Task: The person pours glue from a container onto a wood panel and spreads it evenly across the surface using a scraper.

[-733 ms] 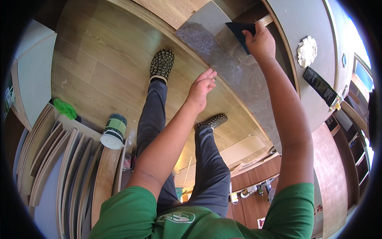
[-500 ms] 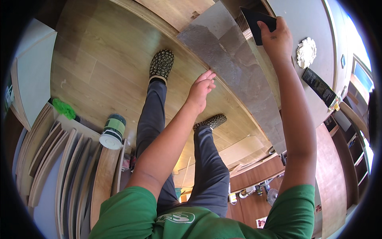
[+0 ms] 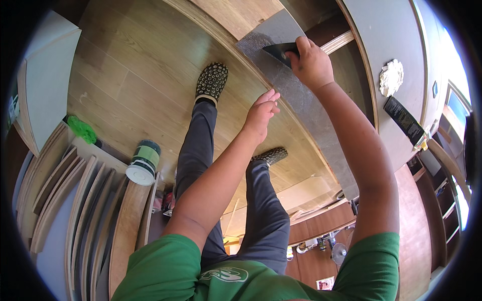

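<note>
In my right hand (image 3: pixel 312 66) is a thin black spreader (image 3: pixel 277 51), pinched between thumb and fingers. Its edge lies against a long grey sheet (image 3: pixel 329 143), toward the sheet's far end. Fine ridged streaks of a smeared coating show on that end; the nearer part looks smoother and patchy. My left hand (image 3: pixel 262 118) is beside the light wooden edge (image 3: pixel 300 125) along the sheet's left side, its fingers stretched out and holding nothing. Whether its fingertips touch that edge I cannot tell.
A white crumpled lump (image 3: pixel 391 78) and a dark printed packet (image 3: pixel 404 120) lie on the grey panel at right. Curved boards (image 3: pixel 83 215) stand in a row at left, near a green-and-white can (image 3: pixel 144 161). My shoes (image 3: pixel 211 83) are on the wood floor.
My right hand has brought the spreader left and down from above the sheet's right side onto the sheet. The left hand stays by the edge; the whole view has shifted slightly.
</note>
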### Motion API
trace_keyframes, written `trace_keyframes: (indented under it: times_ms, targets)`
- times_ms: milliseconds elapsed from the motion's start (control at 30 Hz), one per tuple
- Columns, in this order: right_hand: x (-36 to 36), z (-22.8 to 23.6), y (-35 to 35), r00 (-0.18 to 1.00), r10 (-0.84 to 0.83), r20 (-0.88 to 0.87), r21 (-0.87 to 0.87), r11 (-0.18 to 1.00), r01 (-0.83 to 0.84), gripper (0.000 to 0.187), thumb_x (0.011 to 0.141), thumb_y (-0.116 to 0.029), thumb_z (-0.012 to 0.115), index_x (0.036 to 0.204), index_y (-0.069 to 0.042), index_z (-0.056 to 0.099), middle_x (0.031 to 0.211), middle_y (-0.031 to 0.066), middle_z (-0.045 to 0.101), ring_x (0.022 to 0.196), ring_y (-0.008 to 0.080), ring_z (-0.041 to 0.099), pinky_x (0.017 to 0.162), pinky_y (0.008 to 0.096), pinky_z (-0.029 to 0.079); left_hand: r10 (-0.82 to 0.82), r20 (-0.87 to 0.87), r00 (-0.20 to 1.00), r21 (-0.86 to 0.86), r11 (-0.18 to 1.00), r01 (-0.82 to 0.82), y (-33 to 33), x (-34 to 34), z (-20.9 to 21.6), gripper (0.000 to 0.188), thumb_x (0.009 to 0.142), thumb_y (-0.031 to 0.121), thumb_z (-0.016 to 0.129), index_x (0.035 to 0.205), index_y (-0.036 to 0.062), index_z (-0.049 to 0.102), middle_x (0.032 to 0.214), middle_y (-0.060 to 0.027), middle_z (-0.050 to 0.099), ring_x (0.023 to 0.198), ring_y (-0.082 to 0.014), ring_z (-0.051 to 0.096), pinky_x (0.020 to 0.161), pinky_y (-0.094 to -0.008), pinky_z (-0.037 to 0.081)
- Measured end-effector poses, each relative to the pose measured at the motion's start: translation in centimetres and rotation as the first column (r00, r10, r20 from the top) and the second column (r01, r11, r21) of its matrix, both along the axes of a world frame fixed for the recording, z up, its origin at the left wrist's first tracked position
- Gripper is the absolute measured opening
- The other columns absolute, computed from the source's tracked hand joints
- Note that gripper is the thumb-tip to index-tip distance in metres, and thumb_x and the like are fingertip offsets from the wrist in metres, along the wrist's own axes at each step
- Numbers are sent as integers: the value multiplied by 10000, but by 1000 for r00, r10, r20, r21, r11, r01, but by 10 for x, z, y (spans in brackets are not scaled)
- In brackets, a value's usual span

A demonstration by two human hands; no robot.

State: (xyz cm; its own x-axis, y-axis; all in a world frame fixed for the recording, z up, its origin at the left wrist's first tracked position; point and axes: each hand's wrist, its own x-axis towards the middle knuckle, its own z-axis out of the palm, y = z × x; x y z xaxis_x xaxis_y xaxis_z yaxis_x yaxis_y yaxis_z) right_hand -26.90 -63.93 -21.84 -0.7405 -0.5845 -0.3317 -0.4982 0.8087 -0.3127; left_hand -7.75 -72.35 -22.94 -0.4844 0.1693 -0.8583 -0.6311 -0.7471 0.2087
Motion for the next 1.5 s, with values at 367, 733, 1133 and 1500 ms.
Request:
trace_keyframes:
  times_ms: [367, 733, 1133, 1500]
  targets:
    - [-75, -21, -25, 978, 22, -210, 10, 1000, -20, 303, 879, -287, 700, 1000, -72, 524, 959, 173, 673, 899, 396, 671, 752, 485, 540, 13, 8, 1000, 15, 1000, -13, -9, -6, 6, 743, 856, 118, 486, 1560, 8, 276, 1560, -112, 424, 1379, -233, 389, 1173, -410, 229]
    - [-97, 58, -11, 928, -249, -276, -92, 968, 233, 407, 846, -402, 771, 948, -41, 611, 780, 163, 687, 771, 345, 683, 701, 427, 529, 9, -67, 998, -19, 1000, -10, -8, -6, 3, 740, 926, 197, 514, 1583, 33, 217, 1590, -127, 363, 1208, -187, 504, 1188, -451, 201]
    - [-59, 14, -14, 958, -267, 101, -154, 947, 280, 437, 816, -337, 808, 965, 2, 575, 851, 195, 660, 840, 381, 663, 738, 440, 512, -64, -114, 991, -49, 997, 59, -6, -18, 10, 866, 833, 136, 540, 1597, 23, 147, 1615, -166, 290, 1506, -347, 209, 1205, -420, 174]
    - [-98, -48, -6, 975, -212, 60, -113, 970, 217, 568, 849, -378, 787, 1162, 30, 545, 1019, 222, 673, 934, 349, 672, 822, 416, 521, -74, -93, 993, -93, 994, 65, 0, -13, 2, 845, 837, 109, 540, 1585, -2, 164, 1615, -180, 288, 1455, -320, 298, 1166, -344, 283]
